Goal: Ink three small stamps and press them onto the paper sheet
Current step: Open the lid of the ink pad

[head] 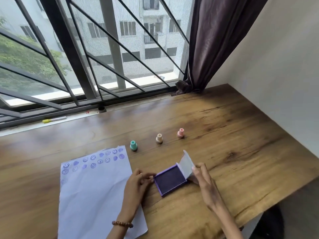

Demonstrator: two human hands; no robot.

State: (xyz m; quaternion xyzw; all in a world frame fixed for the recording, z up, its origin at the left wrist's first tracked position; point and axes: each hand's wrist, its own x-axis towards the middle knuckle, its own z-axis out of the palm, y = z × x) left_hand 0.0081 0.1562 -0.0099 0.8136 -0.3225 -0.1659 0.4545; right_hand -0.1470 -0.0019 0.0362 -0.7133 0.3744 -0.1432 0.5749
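Note:
A purple ink pad [170, 180] lies on the wooden table with its lid [187, 163] raised. My right hand [202, 176] grips the lid's far edge with thumb and fingers. My left hand [138, 182] pinches the pad's left edge and rests partly on the paper sheet [93, 192]. The white sheet lies to the left and carries several purple smiley and blob prints along its top. Three small stamps stand upright in a row beyond the pad: a teal stamp [133, 145], a cream stamp [159, 138] and a pink stamp [180, 133].
The table [233, 135] ends at a window sill with metal bars at the back, where a yellow-capped pen [53, 119] lies. A dark curtain [212, 45] hangs at the back right beside a white wall. The table's right edge drops off near my right arm.

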